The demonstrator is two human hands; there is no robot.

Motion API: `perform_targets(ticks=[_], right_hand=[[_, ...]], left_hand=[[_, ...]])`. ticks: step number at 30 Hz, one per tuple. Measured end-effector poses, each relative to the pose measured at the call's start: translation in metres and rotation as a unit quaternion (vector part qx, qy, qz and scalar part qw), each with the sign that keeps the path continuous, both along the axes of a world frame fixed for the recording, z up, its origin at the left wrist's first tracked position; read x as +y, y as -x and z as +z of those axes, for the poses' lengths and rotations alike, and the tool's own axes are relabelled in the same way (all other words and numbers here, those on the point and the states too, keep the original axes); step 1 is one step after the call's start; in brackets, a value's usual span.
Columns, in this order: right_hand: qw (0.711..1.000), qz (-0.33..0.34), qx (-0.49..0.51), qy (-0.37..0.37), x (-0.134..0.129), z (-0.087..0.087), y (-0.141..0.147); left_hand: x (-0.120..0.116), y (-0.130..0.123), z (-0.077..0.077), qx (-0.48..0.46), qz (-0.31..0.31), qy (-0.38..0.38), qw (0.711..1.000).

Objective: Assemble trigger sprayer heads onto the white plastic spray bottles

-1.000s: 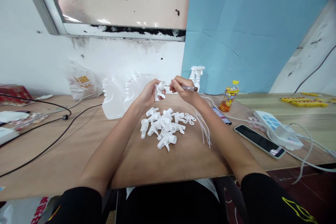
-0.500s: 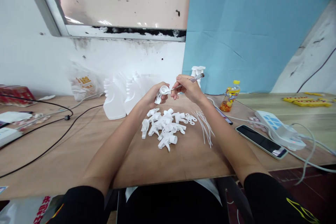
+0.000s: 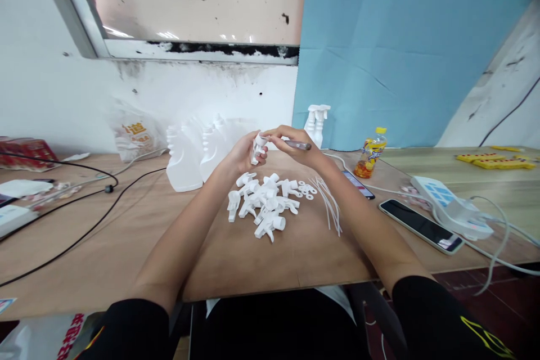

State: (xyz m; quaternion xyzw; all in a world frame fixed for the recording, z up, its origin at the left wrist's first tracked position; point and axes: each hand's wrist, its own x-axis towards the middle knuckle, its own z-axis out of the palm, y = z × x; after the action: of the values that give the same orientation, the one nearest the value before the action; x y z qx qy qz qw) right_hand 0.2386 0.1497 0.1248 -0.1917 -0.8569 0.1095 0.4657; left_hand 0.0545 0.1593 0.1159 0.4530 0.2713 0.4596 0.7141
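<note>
Left hand [image 3: 246, 153] closed round white spray head [image 3: 258, 149], which sits at its fingers; right hand [image 3: 293, 143] just right, fingers pinched on pen-like tool [image 3: 297, 145], fingertips at spray head's top; loose spray heads [image 3: 265, 201] nearer on desk [image 3: 253, 270]

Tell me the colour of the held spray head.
The spray head is white, clearest in the head view.
</note>
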Motion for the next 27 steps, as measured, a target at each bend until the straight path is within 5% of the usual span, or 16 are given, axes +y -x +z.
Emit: perform_targets(ticks=[3, 8, 11, 14, 18, 27], right_hand=[[0.998, -0.018, -0.006, 0.066, 0.003, 0.002, -0.007], [0.973, -0.008, -0.123, 0.193, 0.019, 0.003, -0.029], [0.919, -0.035, -0.259, 0.293, 0.035, -0.007, -0.042], [0.835, -0.073, -0.364, 0.407, 0.053, -0.022, -0.049], [0.758, -0.109, -0.413, 0.492, 0.069, -0.038, -0.053], [0.726, -0.088, -0.418, 0.539, 0.079, -0.048, -0.059]], left_hand=[[0.007, 0.006, -0.008, 0.126, 0.075, -0.101, 0.984], [0.012, 0.009, -0.022, 0.345, 0.162, -0.190, 0.905], [0.012, 0.006, -0.031, 0.416, 0.124, -0.229, 0.871], [0.013, 0.000, -0.041, 0.500, 0.095, -0.268, 0.818], [0.017, -0.007, -0.053, 0.536, 0.099, -0.294, 0.785], [0.029, -0.013, -0.074, 0.566, 0.115, -0.299, 0.760]])
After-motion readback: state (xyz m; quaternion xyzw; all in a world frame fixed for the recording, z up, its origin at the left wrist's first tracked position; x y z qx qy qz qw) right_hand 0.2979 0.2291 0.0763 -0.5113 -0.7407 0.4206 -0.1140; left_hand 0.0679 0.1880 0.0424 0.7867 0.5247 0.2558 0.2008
